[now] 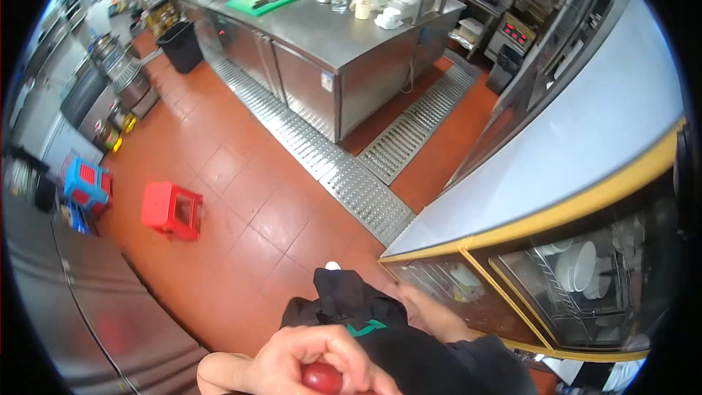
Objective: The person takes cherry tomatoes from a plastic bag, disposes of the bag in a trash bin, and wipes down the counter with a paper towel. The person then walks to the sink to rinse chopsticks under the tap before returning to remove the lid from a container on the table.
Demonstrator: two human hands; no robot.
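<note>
Red ball [322,378]: before black cloth [335,300] | Left hand [313,345]: grip curled round ball | Right hand [415,309]: right of cloth, grip cannot be told | Worktop [329,38]: beyond cloth | Status: ball held, not set down; remainder unseen

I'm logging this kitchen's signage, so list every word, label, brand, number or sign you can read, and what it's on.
None can be read.
Sticker on the steel counter: too small.
Red-lit display on the appliance at right: too small and blurred.
Green mark on the black garment: no legible letters.
</note>
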